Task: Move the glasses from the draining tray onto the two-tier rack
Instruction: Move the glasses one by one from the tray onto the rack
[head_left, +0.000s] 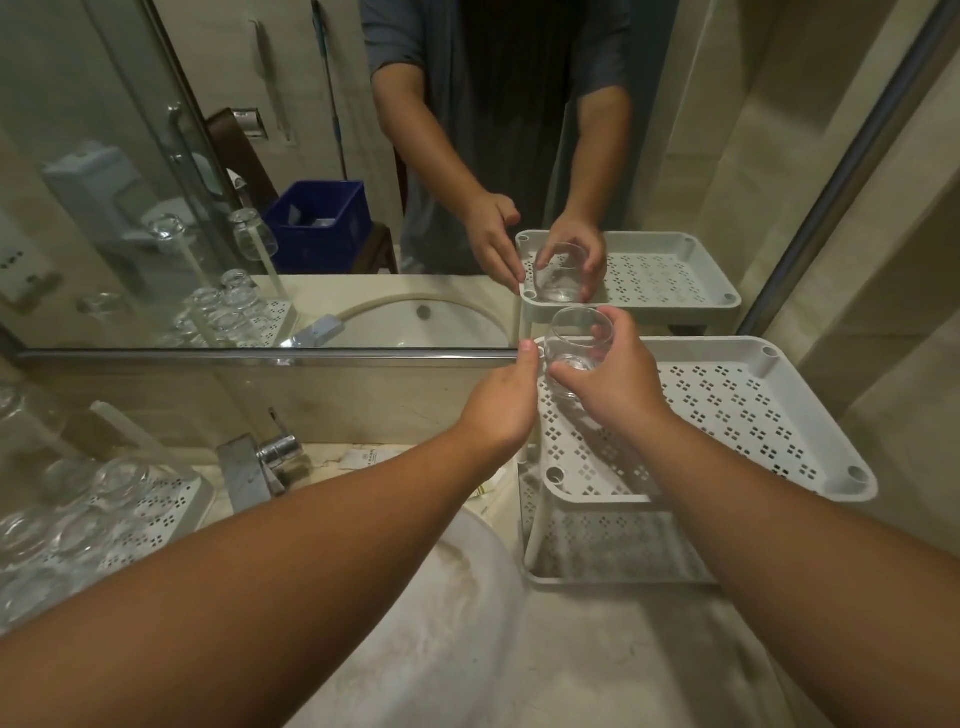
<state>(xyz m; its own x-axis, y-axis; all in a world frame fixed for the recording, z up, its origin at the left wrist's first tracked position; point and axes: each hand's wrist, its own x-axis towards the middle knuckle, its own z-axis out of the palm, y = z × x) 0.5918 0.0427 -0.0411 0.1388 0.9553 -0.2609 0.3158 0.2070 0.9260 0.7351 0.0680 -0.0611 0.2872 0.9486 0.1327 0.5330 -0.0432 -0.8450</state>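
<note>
Right hand (618, 376) grips a clear round stemless glass (574, 347), fingers and thumb curled round it, at the far left corner of the top tier of the white perforated plastic two-tier rack (769, 415); contact with the tier cannot be told. Left hand (501, 402) open, fingers relaxed, just beside the rack's left edge. Remaining clear glasses (78, 519) sit on the white perforated draining tray (171, 512) at the counter's left edge.
</note>
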